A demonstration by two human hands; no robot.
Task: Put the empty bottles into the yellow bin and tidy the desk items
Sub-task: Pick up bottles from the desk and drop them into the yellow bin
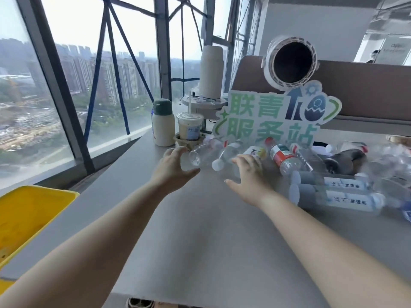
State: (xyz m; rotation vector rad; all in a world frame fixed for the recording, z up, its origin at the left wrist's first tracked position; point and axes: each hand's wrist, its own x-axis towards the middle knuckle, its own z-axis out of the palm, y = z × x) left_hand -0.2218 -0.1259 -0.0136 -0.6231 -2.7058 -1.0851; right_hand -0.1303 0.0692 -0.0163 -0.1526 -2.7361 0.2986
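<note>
Bottles [287, 160] lie heaped on the counter [200, 230], right of centre; the far-right ones are blurred and cut off by the frame edge. Yellow bin [33, 210] sits at the counter's left edge, partly out of frame. Left hand [173, 166] and right hand [250, 176] are both spread wide and grip nothing, flanking a clear bottle [203, 153]; contact unclear. Green sign [273, 114] reads 联青服务站, its bottom row partly covered. Bottle labels are unreadable.

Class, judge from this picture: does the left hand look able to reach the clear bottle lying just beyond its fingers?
Probably yes. The left hand is open, its fingers almost at the base of the clear bottle, and nothing lies between them.
</note>
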